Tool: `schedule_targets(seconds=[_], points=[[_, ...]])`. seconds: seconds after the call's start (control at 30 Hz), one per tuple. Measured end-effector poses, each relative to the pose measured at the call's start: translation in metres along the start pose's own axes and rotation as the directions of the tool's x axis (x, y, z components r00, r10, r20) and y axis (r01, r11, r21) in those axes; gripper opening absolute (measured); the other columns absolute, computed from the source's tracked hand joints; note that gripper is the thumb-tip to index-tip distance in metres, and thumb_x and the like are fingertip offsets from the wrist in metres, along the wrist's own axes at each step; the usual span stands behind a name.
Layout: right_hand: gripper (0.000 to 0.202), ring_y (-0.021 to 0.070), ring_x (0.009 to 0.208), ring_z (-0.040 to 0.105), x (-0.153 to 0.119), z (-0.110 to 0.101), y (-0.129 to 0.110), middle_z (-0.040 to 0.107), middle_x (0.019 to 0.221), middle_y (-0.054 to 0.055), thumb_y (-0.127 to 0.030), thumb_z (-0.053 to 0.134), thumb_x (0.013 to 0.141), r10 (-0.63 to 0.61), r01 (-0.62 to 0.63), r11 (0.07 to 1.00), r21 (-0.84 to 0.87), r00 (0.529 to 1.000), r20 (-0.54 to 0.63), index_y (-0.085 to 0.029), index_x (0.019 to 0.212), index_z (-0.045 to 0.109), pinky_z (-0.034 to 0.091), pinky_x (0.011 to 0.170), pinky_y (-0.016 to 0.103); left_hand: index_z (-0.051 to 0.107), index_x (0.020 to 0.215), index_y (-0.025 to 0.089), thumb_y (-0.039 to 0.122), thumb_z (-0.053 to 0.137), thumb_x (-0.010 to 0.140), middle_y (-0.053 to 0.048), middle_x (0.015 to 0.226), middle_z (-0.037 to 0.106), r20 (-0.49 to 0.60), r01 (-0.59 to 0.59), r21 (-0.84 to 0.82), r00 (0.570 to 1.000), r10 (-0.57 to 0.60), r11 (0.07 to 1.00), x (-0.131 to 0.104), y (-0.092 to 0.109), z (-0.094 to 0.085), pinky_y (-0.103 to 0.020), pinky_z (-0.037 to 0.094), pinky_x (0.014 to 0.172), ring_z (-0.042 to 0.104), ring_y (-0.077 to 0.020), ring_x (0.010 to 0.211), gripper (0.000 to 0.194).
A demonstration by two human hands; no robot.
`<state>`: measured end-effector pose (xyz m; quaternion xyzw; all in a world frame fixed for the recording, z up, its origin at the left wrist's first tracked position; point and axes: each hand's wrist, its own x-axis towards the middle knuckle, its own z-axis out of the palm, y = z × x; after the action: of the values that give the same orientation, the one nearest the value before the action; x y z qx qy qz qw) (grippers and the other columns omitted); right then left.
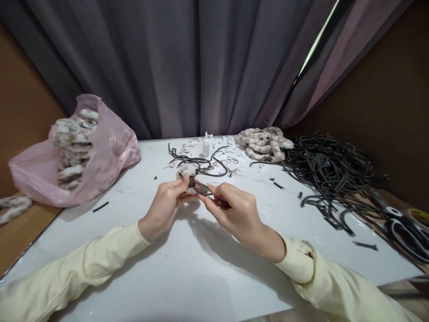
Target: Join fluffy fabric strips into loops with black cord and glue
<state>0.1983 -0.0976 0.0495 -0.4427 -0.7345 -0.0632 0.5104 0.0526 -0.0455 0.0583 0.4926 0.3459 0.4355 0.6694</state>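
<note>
My left hand (164, 201) pinches a short fluffy piece of brown-and-white fur tubing (186, 171) above the middle of the table. A dark ribbed part (192, 182) shows at that piece, beside my left thumb. The fingers of my right hand (239, 212) are closed on a flat, dark grey piece (202, 188) that meets the ribbed part; its kind is not clear. Both hands nearly touch. Just beyond them lie several loose black cords (214, 165), partly hidden by the fur.
A pink plastic bag (117, 147) of fur tubing stands at left. At back right, more fur tubing (264, 143) sits beside a heap of black cords (328, 170). Scissors (407, 237) lie at the right edge. A small white bottle (205, 146) stands among tiny scattered bits.
</note>
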Motion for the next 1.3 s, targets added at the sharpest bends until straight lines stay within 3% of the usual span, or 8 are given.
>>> schedule_targets(seconds=[0.27, 0.6, 0.83, 1.3], points=[[0.022, 0.0084, 0.049, 0.039, -0.007, 0.022, 0.002, 0.044, 0.059, -0.003, -0.016, 0.053, 0.085, -0.076, 0.065, 0.99, -0.128, 0.993, -0.086, -0.019, 0.07, 0.039, 0.032, 0.044, 0.02, 0.069, 0.069, 0.012, 0.046, 0.071, 0.066, -0.007, 0.075, 0.07, -0.11, -0.032, -0.03, 0.993, 0.029, 0.999, 0.0, -0.008, 0.002, -0.025, 0.05, 0.064, 0.064, -0.0181, 0.073, 0.035], [0.025, 0.0081, 0.048, 0.037, -0.005, 0.017, 0.003, 0.041, 0.058, -0.004, -0.016, 0.055, 0.084, -0.049, 0.044, 0.996, -0.073, 0.997, -0.067, -0.02, 0.068, 0.035, 0.032, 0.045, 0.02, 0.067, 0.073, 0.011, 0.042, 0.073, 0.066, -0.005, 0.073, 0.067, -0.06, 0.04, -0.108, 0.997, -0.047, 0.993, 0.008, -0.001, -0.002, -0.021, 0.05, 0.063, 0.062, -0.0141, 0.07, 0.033], [0.024, 0.008, 0.047, 0.038, -0.007, 0.016, 0.002, 0.041, 0.057, -0.005, -0.017, 0.055, 0.083, -0.018, 0.015, 0.998, -0.053, 0.998, -0.059, -0.02, 0.068, 0.038, 0.031, 0.045, 0.02, 0.067, 0.077, 0.011, 0.041, 0.074, 0.066, -0.005, 0.077, 0.066, -0.097, 0.017, -0.136, 0.995, -0.031, 0.991, 0.009, 0.001, -0.005, -0.023, 0.051, 0.065, 0.062, -0.0147, 0.071, 0.033], [0.024, 0.0075, 0.048, 0.037, -0.006, 0.011, -0.001, 0.039, 0.057, -0.005, -0.014, 0.057, 0.081, -0.018, 0.016, 0.999, -0.034, 0.999, -0.044, -0.02, 0.067, 0.038, 0.032, 0.045, 0.02, 0.067, 0.082, 0.011, 0.037, 0.066, 0.076, -0.005, 0.074, 0.066, -0.006, 0.054, -0.143, 0.998, -0.055, 0.988, 0.006, 0.0, -0.005, -0.023, 0.052, 0.067, 0.063, -0.0144, 0.07, 0.027]])
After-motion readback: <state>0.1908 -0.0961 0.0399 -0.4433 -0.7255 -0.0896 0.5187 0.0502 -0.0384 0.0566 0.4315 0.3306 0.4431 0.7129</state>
